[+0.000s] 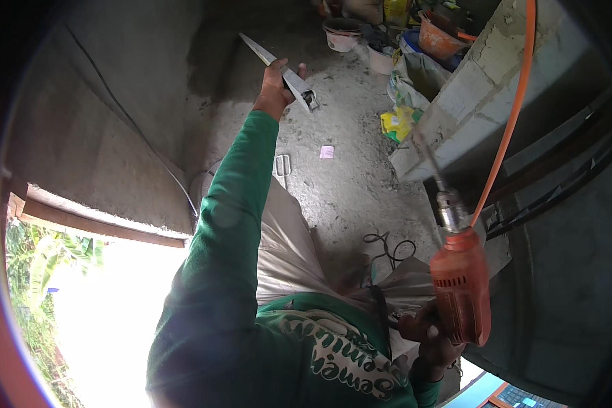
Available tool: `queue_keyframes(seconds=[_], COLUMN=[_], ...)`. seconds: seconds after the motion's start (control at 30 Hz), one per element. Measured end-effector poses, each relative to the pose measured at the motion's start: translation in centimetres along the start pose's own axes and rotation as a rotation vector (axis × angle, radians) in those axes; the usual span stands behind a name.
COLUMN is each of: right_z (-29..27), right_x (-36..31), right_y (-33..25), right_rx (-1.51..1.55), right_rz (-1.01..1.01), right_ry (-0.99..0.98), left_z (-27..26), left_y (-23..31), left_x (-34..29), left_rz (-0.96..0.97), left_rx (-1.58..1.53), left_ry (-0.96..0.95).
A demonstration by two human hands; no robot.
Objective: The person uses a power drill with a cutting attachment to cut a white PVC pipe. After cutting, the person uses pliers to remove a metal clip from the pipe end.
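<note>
Red power drill (461, 289) is gripped in R hand (430, 334); long pale bar (297, 82) is held in L hand (274, 85), up-left of the drill. Orange cable (516, 109) beside drill's chuck (449, 209) could prob get wound if bit (428, 156)'s spun; looped black cord (392, 256), drill's left, could be tripped on.

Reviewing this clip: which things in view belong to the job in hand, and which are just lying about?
In hand:
Red drill, held by the right hand
Long bit, fitted in it
Long pale bar, gripped by the left hand

Apparently just lying about:
Pinkish scrap
Yellow packet
Orange bucket
</note>
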State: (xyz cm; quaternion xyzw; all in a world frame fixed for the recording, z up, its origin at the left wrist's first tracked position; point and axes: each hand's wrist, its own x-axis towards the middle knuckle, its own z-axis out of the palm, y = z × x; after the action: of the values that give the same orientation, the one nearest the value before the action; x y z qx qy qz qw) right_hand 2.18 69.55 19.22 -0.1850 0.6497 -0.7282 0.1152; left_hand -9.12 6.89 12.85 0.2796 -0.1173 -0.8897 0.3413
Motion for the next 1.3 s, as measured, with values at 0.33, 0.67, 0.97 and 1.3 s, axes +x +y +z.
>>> queue_keyframes(seconds=[0.33, 0.67, 0.97, 1.3], right_z=[-0.7, -5.1, -6.2, 0.9], right_x=[-4.7, -8.8, -9.4, -6.2], right_y=[-2.2, 0.7, 3.9, -2.6], right_rx=[-0.256, -0.349, -0.567, -0.681], right_rz=[0.334, 0.332, 0.025, -0.066], right_ry=[0.033, -0.041, -0.23, -0.289], left_z=[-2.0, -0.9, -1.6, -3.3], left_y=[-1.5, -1.0, -1.4, -3.0], left_x=[2.5, 1.0, 2.4, 3.4], left_rz=[0.006, 0.031, 0.048, 0.0], left_rx=[0.159, 0.156, 0.164, 0.297], left_ry=[0.078, 0.165, 0.195, 0.314])
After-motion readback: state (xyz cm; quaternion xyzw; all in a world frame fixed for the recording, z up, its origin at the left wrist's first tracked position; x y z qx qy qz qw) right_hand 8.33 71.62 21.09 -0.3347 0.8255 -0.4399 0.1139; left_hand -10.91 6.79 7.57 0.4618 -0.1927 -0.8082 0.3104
